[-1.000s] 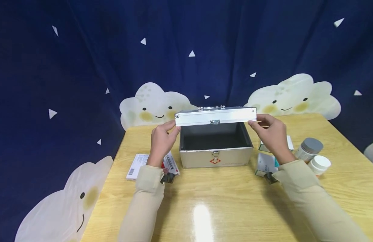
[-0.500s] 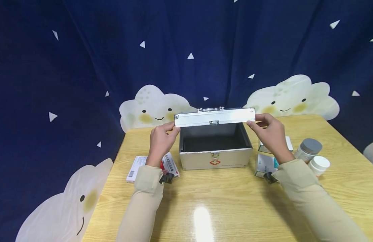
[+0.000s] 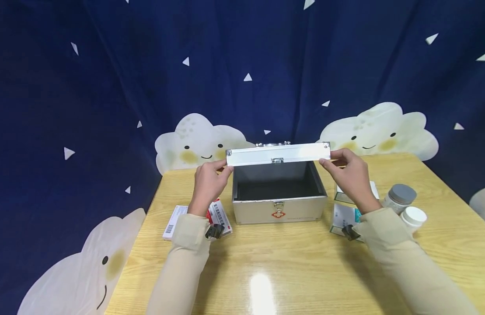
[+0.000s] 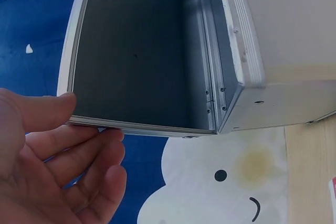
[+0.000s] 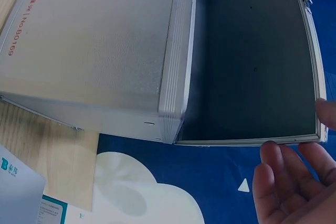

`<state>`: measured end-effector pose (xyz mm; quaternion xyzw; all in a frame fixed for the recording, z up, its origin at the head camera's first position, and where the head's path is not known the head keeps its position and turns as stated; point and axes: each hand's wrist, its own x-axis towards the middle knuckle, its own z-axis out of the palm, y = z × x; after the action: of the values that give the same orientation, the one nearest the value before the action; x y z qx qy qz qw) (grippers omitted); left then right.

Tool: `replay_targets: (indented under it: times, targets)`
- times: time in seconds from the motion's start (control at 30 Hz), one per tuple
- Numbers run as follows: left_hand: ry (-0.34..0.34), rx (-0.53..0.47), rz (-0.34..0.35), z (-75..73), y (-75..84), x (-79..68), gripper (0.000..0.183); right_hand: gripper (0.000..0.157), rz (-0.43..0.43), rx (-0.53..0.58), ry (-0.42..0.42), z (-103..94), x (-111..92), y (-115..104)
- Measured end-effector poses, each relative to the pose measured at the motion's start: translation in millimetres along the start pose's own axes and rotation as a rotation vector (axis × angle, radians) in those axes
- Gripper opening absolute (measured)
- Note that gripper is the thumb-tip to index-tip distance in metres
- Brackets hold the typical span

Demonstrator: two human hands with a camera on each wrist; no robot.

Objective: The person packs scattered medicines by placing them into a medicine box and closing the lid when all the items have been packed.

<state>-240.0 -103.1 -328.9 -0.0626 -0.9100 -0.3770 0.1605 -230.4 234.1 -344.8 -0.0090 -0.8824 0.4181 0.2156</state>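
A silver first-aid case (image 3: 297,212) with a red cross and a front latch stands on the table, its lid (image 3: 254,157) raised. The dark interior (image 3: 275,183) shows below the lid's edge. My left hand (image 3: 208,183) pinches the lid's left front corner, thumb on the near side. At the right front corner my right hand (image 3: 352,175) pinches the lid the same way. In the left wrist view the thumb lies on the lid's rim (image 4: 142,127), fingers beneath. The right wrist view shows the dark lid lining (image 5: 257,66) and fingertips at its corner.
Flat medicine boxes (image 3: 222,218) lie left of the case, partly behind the left wrist. To the right are more boxes (image 3: 342,216), a grey-capped jar (image 3: 400,197) and a white-capped bottle (image 3: 414,216). A dark blue curtain (image 3: 211,87) hangs behind the table.
Both hands keep their pinch on the lid, which stays raised and seems slightly lower, showing less of its top. The whole scene has shifted slightly down in the head view.
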Motion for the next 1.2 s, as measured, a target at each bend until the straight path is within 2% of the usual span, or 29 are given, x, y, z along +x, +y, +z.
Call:
replay_targets:
  times: [0.23, 0.5, 1.2]
  targets:
    - [0.002, 0.012, 0.009, -1.4, 1.9, 3.4, 0.028, 0.043, -0.005, 0.009, 0.038, 3.2, 1.9, -0.4]
    - [0.010, 0.041, 0.028, -3.8, 4.0, 8.4, 0.025, 0.040, -0.007, 0.027, 0.038, 3.4, 4.0, -1.2]
    - [-0.014, 0.059, -0.031, -8.3, 9.9, 17.0, 0.030, 0.041, -0.022, 0.014, 0.016, -0.9, 14.5, -8.7]
